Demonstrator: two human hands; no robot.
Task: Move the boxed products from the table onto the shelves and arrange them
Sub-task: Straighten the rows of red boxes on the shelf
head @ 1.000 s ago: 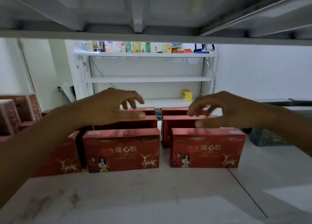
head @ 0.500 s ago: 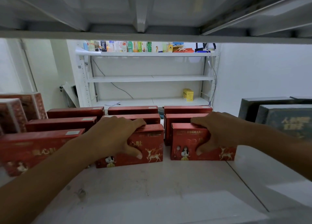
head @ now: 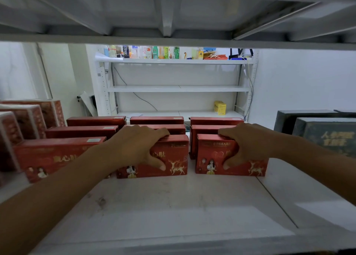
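Several red boxes with gold deer prints stand in three rows on the white shelf (head: 173, 206). My left hand (head: 138, 147) grips the front middle red box (head: 173, 158), fingers over its top edge and thumb on its face. My right hand (head: 244, 143) grips the front right red box (head: 212, 156) the same way. Another front red box (head: 54, 156) stands to the left, partly hidden by my left forearm. More red boxes (head: 156, 120) line up behind them.
Patterned red-and-white boxes (head: 28, 120) stand at the left edge. Dark grey boxes (head: 323, 133) stand at the right. The shelf above (head: 173, 43) hangs low overhead. A far white rack (head: 177, 89) holds bottles and a yellow box (head: 220, 107).
Both hands came down from hovering over the back rows and closed on the two front boxes, which now sit further back against the row behind. The view shifted right, revealing the dark boxes.
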